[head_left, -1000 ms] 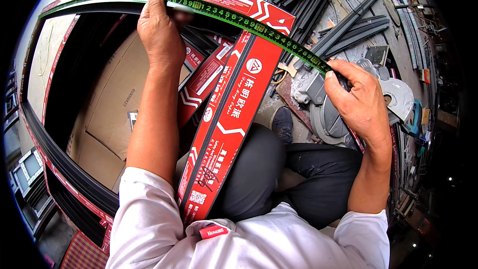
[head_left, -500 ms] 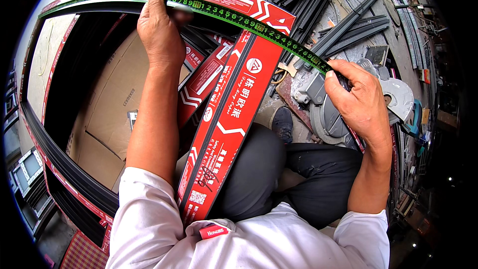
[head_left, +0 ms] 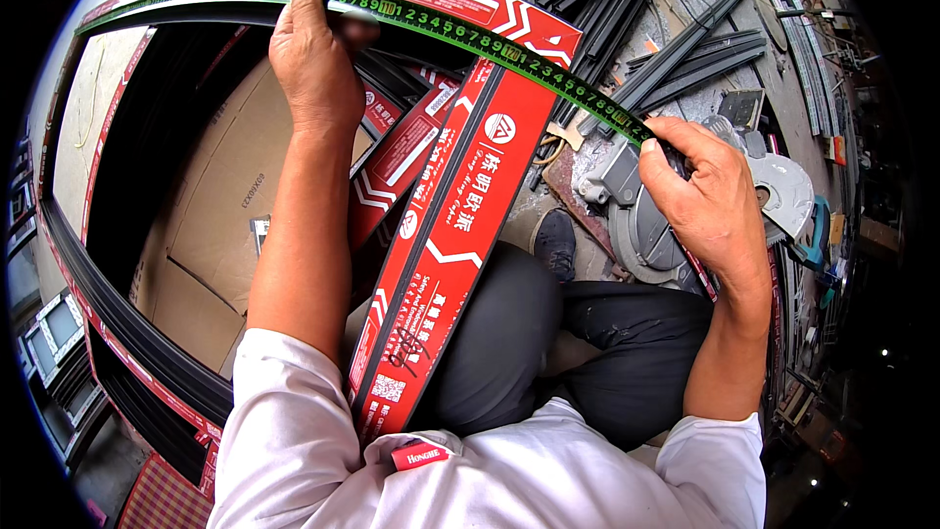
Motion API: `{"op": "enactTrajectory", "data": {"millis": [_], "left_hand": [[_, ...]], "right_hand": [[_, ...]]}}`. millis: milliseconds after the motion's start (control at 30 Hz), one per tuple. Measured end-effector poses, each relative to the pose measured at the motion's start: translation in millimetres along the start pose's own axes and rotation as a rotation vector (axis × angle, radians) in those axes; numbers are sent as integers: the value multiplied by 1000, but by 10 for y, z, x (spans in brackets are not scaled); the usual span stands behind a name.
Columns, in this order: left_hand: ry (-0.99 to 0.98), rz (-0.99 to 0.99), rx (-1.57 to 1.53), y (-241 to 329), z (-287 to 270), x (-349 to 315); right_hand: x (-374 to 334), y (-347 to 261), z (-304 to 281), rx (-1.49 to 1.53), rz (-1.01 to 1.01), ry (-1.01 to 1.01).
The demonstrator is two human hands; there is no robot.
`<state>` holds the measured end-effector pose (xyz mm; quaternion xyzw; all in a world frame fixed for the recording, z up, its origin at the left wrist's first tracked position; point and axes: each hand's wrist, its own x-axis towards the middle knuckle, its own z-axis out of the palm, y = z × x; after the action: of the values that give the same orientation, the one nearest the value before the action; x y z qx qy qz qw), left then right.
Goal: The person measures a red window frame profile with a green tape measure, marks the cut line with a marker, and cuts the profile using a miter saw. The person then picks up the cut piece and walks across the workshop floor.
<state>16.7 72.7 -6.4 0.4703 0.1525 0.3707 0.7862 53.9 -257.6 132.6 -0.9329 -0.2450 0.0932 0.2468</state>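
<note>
A green measuring tape [head_left: 441, 27] runs along the far bar of a black window frame [head_left: 470, 191] wrapped in red-and-white film. Past the frame's right corner the tape reaches into the air. My right hand [head_left: 707, 191] pinches it there between thumb and fingers. At the far bar my left hand [head_left: 313, 64] grips the tape and the bar, thumb on top and fingertips curled beneath, partly blurred and hidden. The tape's left part lies along the bar toward the far left corner.
Inside the frame lies a cardboard sheet [head_left: 220, 206]. A cutting saw with a round blade [head_left: 778, 191] stands right of my knees. Dark metal profiles [head_left: 627, 29] are heaped on the floor beyond the frame. Small framed panels [head_left: 59, 328] stand at the left.
</note>
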Motion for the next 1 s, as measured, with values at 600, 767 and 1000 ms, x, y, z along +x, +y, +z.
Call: {"op": "enactTrajectory", "data": {"millis": [600, 767, 1000], "left_hand": [[3, -1, -9, 1, 4, 5], [7, -9, -9, 1, -5, 8], [-1, 5, 6, 1, -4, -3]], "right_hand": [[6, 16, 0, -1, -8, -6], [7, 21, 3, -2, -14, -2], [7, 12, 6, -1, 3, -6]]}}
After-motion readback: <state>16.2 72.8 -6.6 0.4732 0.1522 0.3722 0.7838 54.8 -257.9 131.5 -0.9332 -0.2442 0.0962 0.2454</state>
